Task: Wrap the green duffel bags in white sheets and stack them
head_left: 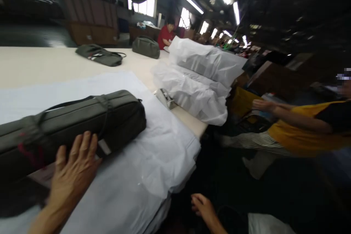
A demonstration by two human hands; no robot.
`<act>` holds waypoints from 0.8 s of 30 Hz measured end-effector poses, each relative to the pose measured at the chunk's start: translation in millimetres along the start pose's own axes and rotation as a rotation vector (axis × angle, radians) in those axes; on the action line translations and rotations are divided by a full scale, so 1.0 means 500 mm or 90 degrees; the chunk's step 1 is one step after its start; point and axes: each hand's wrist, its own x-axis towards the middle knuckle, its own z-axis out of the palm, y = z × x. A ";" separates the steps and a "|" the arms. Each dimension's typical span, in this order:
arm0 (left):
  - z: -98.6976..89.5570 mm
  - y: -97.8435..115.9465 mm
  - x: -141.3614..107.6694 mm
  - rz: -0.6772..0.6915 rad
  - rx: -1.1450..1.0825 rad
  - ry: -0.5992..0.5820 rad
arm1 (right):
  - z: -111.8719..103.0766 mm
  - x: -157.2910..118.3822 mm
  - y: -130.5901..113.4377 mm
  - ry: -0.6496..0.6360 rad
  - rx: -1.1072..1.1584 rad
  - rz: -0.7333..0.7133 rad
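A long dark green-grey bag (123,113) with a carrying strap lies on white plastic sheeting (153,153) at the left. Flat against its near side rests my left hand (74,168), fingers stretched out. Beside that hand a small white label (104,146) shows on the bag, and a pale tag (44,175) is partly under the wrist. A blurred pinkish-red cord (33,155) hangs near the strap. My right hand (203,206) is off the table edge, low in the view, its fingers loosely bent with nothing visible in them.
Two more green bags (100,55) (146,46) lie farther back on the cream table (33,62). Plastic-wrapped bundles (203,58) are stacked at its right edge, near a grey-white object (165,98). A person in yellow (301,128) stands right; another in red (164,36) works behind.
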 end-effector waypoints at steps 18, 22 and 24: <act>0.011 0.003 -0.013 -0.032 0.200 -0.027 | 0.132 -0.104 -0.144 0.028 0.105 -0.106; 0.015 0.000 -0.015 -0.036 0.201 -0.029 | 0.146 -0.135 -0.173 -0.171 0.241 -0.029; 0.015 -0.001 -0.016 -0.038 0.208 -0.031 | 0.169 -0.144 -0.183 -0.226 0.312 0.035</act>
